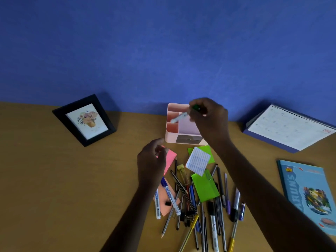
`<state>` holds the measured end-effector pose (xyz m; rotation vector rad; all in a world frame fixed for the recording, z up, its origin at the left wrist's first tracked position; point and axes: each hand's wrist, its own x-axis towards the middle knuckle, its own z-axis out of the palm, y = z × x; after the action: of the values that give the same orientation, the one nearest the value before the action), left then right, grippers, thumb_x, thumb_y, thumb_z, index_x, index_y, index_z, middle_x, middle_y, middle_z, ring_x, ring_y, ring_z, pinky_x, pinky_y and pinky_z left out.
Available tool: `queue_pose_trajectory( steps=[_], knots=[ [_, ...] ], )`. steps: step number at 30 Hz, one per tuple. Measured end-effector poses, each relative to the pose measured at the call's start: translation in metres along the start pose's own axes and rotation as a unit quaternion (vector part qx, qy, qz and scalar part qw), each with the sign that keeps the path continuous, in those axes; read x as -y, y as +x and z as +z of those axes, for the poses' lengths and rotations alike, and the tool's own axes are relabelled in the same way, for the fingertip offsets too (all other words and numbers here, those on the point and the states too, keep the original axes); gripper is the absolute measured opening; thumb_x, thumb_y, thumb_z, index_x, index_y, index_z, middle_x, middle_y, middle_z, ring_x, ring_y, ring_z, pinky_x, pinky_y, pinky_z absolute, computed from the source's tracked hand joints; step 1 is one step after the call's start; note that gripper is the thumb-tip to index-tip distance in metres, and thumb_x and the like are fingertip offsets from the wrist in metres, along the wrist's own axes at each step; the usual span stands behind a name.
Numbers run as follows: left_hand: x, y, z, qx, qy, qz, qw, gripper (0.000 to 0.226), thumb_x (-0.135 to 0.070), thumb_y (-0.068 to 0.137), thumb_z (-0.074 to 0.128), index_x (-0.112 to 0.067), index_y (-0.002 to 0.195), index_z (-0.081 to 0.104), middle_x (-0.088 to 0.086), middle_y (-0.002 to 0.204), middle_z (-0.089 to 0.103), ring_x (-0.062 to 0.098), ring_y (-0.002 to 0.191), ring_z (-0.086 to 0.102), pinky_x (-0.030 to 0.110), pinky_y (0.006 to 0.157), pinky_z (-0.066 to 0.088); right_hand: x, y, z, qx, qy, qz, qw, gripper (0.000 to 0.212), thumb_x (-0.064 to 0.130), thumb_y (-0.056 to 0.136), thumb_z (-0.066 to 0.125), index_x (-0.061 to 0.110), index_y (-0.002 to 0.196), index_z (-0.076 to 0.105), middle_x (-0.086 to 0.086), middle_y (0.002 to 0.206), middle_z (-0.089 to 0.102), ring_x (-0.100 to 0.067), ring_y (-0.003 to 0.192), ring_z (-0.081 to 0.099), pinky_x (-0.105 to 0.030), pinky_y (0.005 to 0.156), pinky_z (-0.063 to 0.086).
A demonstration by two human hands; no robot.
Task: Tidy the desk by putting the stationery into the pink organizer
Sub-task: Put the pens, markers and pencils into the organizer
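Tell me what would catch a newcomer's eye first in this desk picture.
The right hand holds a green-capped marker over the pink organizer at the back of the desk. Nearer the camera sprawls a jumbled pile of pens and bright green notes.
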<state>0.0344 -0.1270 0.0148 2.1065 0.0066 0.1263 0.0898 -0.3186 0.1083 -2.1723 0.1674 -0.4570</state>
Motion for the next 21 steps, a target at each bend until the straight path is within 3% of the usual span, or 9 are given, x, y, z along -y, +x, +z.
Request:
queue_pose_trajectory(
  steps=[4, 7, 11, 14, 18, 21],
  knots=[
    [0.028, -0.014, -0.013, 0.055, 0.052, -0.076, 0.994, 0.021, -0.021, 0.096, 0.075, -0.020, 0.117, 0.079, -0.007, 0.107, 0.079, -0.001, 0.089, 0.070, 0.009, 0.069, 0.049, -0.007, 0.053, 0.037, -0.038, -0.085, -0.073, 0.993, 0.007, 0.012, 0.091, 0.077, 0.013, 0.099, 0.078, 0.001, 0.099, 0.080, -0.015, 0.087, 0.074, -0.033, 0.080, 0.059],
    [0.049, -0.026, -0.018, 0.069, 0.092, -0.120, 0.986, 0.016, -0.027, 0.095, 0.077, -0.025, 0.111, 0.079, -0.011, 0.107, 0.079, 0.004, 0.094, 0.072, 0.025, 0.078, 0.059, -0.022, 0.077, 0.066, 0.000, -0.152, -0.083, 0.985, 0.008, 0.011, 0.092, 0.076, 0.010, 0.100, 0.076, -0.007, 0.100, 0.079, -0.026, 0.090, 0.074, -0.033, 0.078, 0.056],
    [0.058, -0.041, -0.016, 0.071, 0.103, -0.153, 0.980, 0.010, -0.034, 0.095, 0.075, -0.026, 0.102, 0.076, -0.013, 0.097, 0.077, 0.000, 0.083, 0.069, 0.031, 0.074, 0.061, -0.035, 0.089, 0.093, 0.049, -0.205, -0.072, 0.975, 0.008, 0.010, 0.090, 0.077, 0.010, 0.098, 0.074, -0.011, 0.097, 0.078, -0.033, 0.088, 0.074, -0.029, 0.072, 0.050],
    [0.060, -0.045, -0.010, 0.081, 0.114, -0.187, 0.972, 0.019, -0.045, 0.091, 0.079, -0.029, 0.096, 0.070, -0.015, 0.090, 0.074, -0.002, 0.076, 0.066, 0.027, 0.066, 0.058, -0.039, 0.095, 0.106, 0.083, -0.240, -0.033, 0.967, 0.015, 0.017, 0.091, 0.080, 0.012, 0.104, 0.075, -0.014, 0.104, 0.078, -0.037, 0.095, 0.071, -0.029, 0.072, 0.044],
    [0.058, -0.046, -0.004, 0.097, 0.125, -0.193, 0.968, 0.026, -0.047, 0.088, 0.083, -0.027, 0.098, 0.069, -0.016, 0.089, 0.072, -0.004, 0.073, 0.063, 0.014, 0.058, 0.040, -0.039, 0.095, 0.118, 0.099, -0.244, 0.002, 0.965, 0.020, 0.020, 0.088, 0.084, 0.013, 0.104, 0.075, -0.014, 0.106, 0.077, -0.038, 0.096, 0.073, -0.038, 0.080, 0.060],
    [0.060, -0.046, -0.002, 0.097, 0.117, -0.203, 0.967, 0.027, -0.042, 0.086, 0.086, -0.026, 0.100, 0.069, -0.015, 0.090, 0.073, -0.004, 0.073, 0.064, 0.011, 0.058, 0.038, -0.037, 0.088, 0.123, 0.079, -0.234, 0.019, 0.969, 0.019, 0.016, 0.084, 0.085, 0.012, 0.098, 0.072, -0.010, 0.096, 0.076, -0.032, 0.088, 0.074, -0.041, 0.076, 0.064]
  ],
)
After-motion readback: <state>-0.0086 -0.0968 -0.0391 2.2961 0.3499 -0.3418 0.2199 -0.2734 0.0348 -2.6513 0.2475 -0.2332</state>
